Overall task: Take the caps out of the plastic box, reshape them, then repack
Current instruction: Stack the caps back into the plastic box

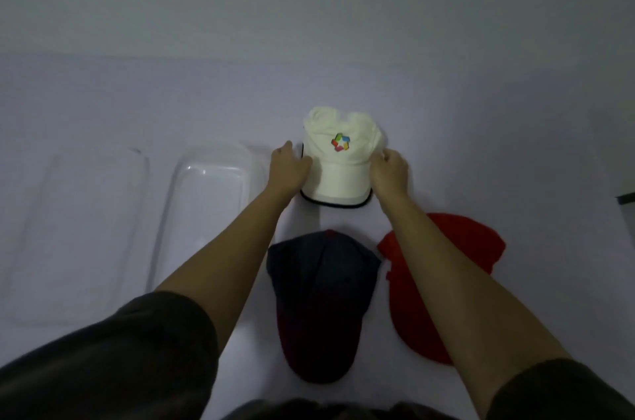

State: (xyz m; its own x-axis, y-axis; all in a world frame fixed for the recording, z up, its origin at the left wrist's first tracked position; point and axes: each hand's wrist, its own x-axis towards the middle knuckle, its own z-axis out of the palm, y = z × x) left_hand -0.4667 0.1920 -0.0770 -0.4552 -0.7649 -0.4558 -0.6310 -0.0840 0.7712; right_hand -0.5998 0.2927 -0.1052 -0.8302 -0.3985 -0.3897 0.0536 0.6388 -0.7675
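Left hand (288,168): laid against the left side of the white cap (338,162), fingers curled loosely round its edge where crown meets brim; the fingertips are hidden behind the fabric, so how tightly it grips cannot be told.
Right hand (390,169): on the white cap's right side, fingers bent in and pinching the fabric at the crown's edge.
White cap: lies on the pale desk (481,131) between the two hands, crown away from the person, dark-edged brim towards them; long axis runs from near to far. A multicoloured logo sits on the front panel. The crown top is dented and crumpled.
Navy cap (323,302): nearer the person than the white cap, just apart from it, brim pointing towards the person, long axis the same way.
Red cap (446,268): right of the navy cap, touching or nearly so; the right forearm crosses it and hides much of it, so its heading is unclear.
Plastic box (209,199): clear, just left of the white cap, behind the left forearm.
Lid (79,234): clear, flat, left of the box; faint against the desk.
Sleeves: dark, cut off at the lower edge.
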